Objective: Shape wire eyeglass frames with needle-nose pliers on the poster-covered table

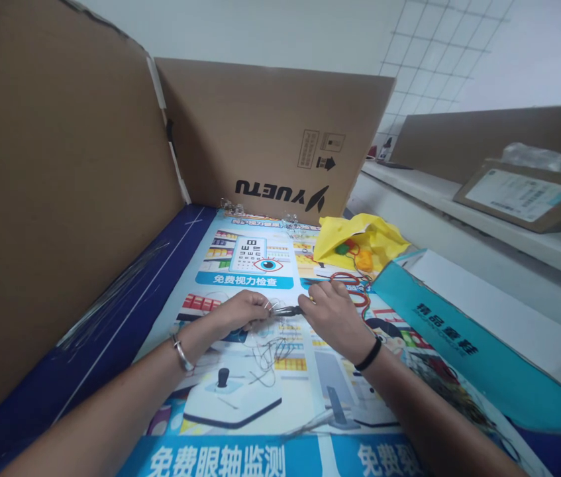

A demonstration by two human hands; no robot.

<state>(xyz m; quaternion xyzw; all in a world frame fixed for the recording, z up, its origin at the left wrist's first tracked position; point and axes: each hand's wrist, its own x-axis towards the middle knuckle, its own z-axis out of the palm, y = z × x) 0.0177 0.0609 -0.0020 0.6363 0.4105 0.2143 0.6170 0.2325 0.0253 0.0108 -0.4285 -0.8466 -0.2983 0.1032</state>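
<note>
Over the printed poster sheet, my right hand (336,317) is closed round the handles of dark pliers (287,311), whose jaws point left. My left hand (246,311) pinches a thin wire (271,306) at the plier tips. Whether the jaws grip the wire is too small to tell. Just below both hands lies a loose tangle of bent wire pieces (276,354). Beyond my right hand, red-handled scissors (347,279) rest on the sheet, partly hidden by my fingers.
Cardboard panels (260,132) stand at the left and back. A yellow bag (384,232) with coloured thread lies behind the scissors. A teal shoe box (459,358) stands at right. Straight wires (111,291) lie at left, more wires (312,423) in front, and small wire shapes (293,225) at the back.
</note>
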